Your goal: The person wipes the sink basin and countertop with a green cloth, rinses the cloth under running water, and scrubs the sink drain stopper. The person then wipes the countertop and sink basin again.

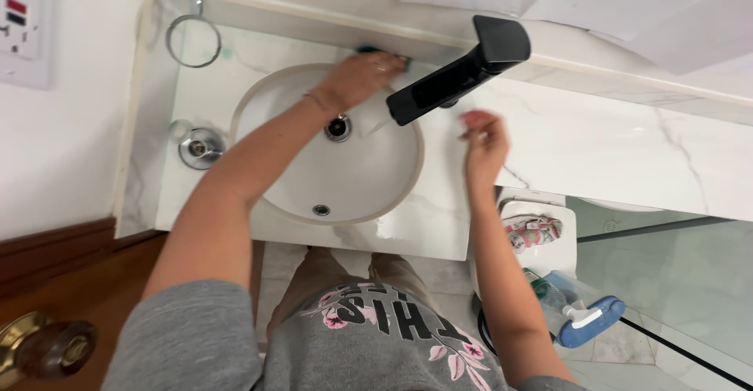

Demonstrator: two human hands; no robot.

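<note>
**Green sponge pressed on the back rim of the sink**

Green sponge (382,50) sits at the back edge of the round white sink (271,93), right up against the low ledge of the wall. Only a small bit of it shows, because the left hand (358,77) lies on top of it. The fingers of that hand are curled down over the sponge and press it onto the counter. A thin band goes around the left wrist, and a ring shows on one finger.

The right hand (482,141) rests on the white marble counter (596,148), just beside the sink and below the black tap (459,73). Its fingers are bent a little and the tips touch the counter. I cannot tell if it holds anything.

The black tap is long and square and sticks out over the bowl. The metal drain (338,127) is in the middle of the sink, and a small hole is near the front rim.

A round metal ring (193,41) hangs at the back left of the counter. A shiny metal cup-shaped piece (200,147) stands to the left of the sink.

Lower down on the right are a white toilet tank (549,254) with a flowery thing on top, and a bottle with a blue cap (584,318) near it. A brass door knob (47,349) shows in the bottom left corner. The person wears a grey shirt with pink flowers.
</note>
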